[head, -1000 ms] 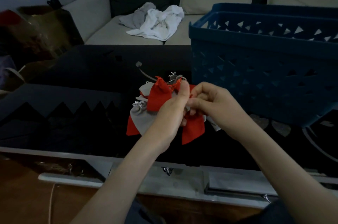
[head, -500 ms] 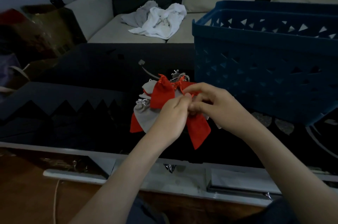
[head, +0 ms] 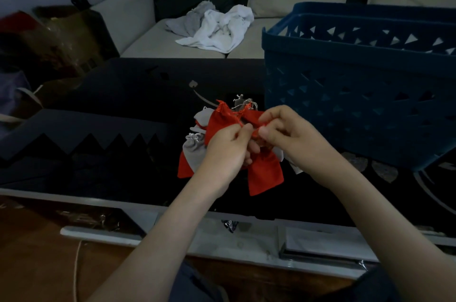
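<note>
Both hands, left hand (head: 227, 151) and right hand (head: 296, 138), pinch the gathered mouth of a red pouch (head: 265, 174) just above the dark desk (head: 123, 94). The pouch hangs lengthwise, mouth up and bottom toward the near edge. A pile (head: 197, 148) of grey and red pouches lies directly behind it, and a blue basket (head: 357, 104) stands close on the right. Cloths (head: 217, 27) lie on the sofa (head: 148, 40).

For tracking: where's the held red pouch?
Head view, centre: the red pouch hangs from the left hand and right hand, just left of the blue basket.
</note>
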`<action>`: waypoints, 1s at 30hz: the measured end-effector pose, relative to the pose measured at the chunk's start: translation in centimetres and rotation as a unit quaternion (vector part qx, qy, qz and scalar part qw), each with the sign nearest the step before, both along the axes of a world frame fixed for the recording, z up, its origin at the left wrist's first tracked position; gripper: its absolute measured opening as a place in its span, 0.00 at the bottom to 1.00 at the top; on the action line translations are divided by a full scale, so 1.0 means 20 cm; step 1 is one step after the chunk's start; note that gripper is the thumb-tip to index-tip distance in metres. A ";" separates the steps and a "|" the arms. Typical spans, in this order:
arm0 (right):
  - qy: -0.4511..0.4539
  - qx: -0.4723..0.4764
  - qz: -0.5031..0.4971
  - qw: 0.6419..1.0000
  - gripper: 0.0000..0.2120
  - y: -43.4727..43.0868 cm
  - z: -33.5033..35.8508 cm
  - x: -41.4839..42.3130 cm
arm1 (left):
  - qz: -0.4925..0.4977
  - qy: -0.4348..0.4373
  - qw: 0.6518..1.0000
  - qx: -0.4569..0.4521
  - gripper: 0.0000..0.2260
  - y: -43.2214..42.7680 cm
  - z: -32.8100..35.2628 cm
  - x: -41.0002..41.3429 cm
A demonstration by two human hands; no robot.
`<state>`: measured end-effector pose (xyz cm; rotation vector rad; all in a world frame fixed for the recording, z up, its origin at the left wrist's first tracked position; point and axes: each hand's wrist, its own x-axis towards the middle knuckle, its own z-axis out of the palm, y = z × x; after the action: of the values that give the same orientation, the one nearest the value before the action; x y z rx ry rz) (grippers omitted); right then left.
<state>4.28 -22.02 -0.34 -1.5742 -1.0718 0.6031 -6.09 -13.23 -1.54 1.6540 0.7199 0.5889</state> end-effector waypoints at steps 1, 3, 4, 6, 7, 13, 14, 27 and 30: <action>-0.017 -0.007 0.002 1.000 0.10 0.00 0.00 0.00 | 0.007 -0.008 1.000 0.001 0.16 0.00 0.00 0.00; -0.049 -0.027 0.001 0.998 0.14 0.00 -0.01 0.01 | 0.006 -0.020 1.000 0.010 0.14 0.01 0.00 0.00; -0.050 -0.033 0.004 0.998 0.12 0.00 0.00 0.01 | -0.002 -0.028 1.000 0.012 0.13 0.01 0.00 0.00; -0.020 -0.034 0.017 0.999 0.09 -0.01 0.00 0.02 | -0.028 -0.045 0.998 0.019 0.10 0.01 0.01 -0.01; 0.002 -0.031 0.028 0.999 0.08 -0.01 0.01 0.02 | -0.040 -0.053 0.997 0.026 0.09 0.01 0.01 -0.02; 0.043 -0.024 0.043 0.998 0.07 -0.03 0.02 0.04 | -0.089 -0.081 0.992 0.046 0.07 0.01 0.05 -0.06; 0.056 -0.018 0.034 0.998 0.07 -0.03 0.02 0.04 | -0.094 -0.082 0.991 0.050 0.06 0.01 0.05 -0.07; 0.133 0.022 0.025 0.991 0.09 -0.02 0.03 0.00 | 0.045 -0.046 0.904 0.423 0.02 0.02 -0.02 -0.03; 0.149 0.020 0.035 0.988 0.11 -0.01 0.03 -0.02 | 0.046 -0.082 0.899 0.427 0.03 0.01 -0.01 -0.03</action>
<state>3.91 -22.31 0.26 -1.3642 -0.9085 0.8313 -6.60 -13.11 -1.72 2.3353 0.4234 1.2179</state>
